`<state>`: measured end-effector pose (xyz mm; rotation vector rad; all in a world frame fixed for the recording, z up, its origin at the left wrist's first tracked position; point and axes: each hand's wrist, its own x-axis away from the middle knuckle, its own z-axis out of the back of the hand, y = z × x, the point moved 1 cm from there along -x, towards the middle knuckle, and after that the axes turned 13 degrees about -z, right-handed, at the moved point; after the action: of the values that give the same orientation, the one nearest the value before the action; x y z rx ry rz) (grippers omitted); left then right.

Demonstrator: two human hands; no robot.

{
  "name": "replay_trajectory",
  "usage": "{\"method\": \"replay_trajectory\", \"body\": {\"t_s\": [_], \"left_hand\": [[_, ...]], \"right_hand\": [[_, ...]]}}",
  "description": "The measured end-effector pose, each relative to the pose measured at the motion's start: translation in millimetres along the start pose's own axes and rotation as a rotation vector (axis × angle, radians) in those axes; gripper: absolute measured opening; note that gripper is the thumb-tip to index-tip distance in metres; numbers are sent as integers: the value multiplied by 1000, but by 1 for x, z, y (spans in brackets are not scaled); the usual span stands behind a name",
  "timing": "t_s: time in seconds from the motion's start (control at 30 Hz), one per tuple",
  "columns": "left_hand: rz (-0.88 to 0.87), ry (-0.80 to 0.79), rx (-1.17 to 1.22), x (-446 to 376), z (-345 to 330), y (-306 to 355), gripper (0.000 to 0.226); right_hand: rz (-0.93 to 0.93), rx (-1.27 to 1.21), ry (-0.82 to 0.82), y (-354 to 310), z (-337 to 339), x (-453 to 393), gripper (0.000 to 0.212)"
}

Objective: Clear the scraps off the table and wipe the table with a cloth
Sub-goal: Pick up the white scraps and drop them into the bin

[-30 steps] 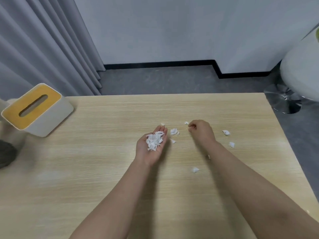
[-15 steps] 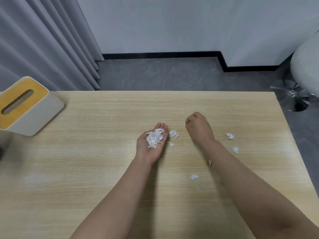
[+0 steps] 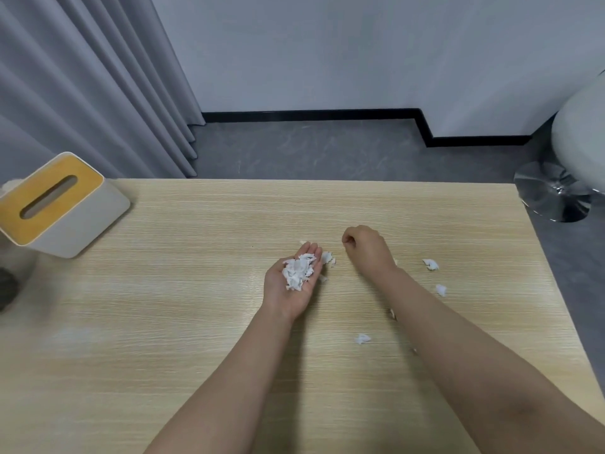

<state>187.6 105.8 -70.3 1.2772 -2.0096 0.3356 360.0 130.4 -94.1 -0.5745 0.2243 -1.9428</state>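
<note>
My left hand lies palm up on the light wooden table, fingers straight, carrying a pile of white paper scraps. A little to its right, my right hand hovers knuckles up with its fingers curled in a pinch; what they hold is hidden. Loose scraps still lie on the table: one beside my left fingertips, two to the right of my right wrist, and one between my forearms. No cloth is in view.
A white tissue box with a yellow slotted lid stands at the table's far left. A dark object shows at the left edge. Off the table's far right corner are a chrome chair base and a white seat.
The scrap at my right fingertips a second ago is gone from the table, and my right hand has closed and lifted slightly. My left hand stays put with its pile.
</note>
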Motion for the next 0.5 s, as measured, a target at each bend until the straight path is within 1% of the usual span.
{"method": "replay_trajectory", "body": {"t_s": [0.13,0.23,0.37,0.4,0.5], "left_hand": [[-3,-24,0,10,-1,-1,38],[-8,-41,-5,22,-4,-3,39],[-13,-63,18,39,-8,-8,45],[-11,-51,17,41,-7,-8,43],[17,-48,38,45,1,-10,28]], "right_hand": [[30,-275,76,-25,25,28,12],[107,-402,52,-47,43,60,11],[221,-396,-72,-64,54,100,11],[242,-381,-85,-67,54,108,11],[299,-317,-93,-75,49,131,13]]}}
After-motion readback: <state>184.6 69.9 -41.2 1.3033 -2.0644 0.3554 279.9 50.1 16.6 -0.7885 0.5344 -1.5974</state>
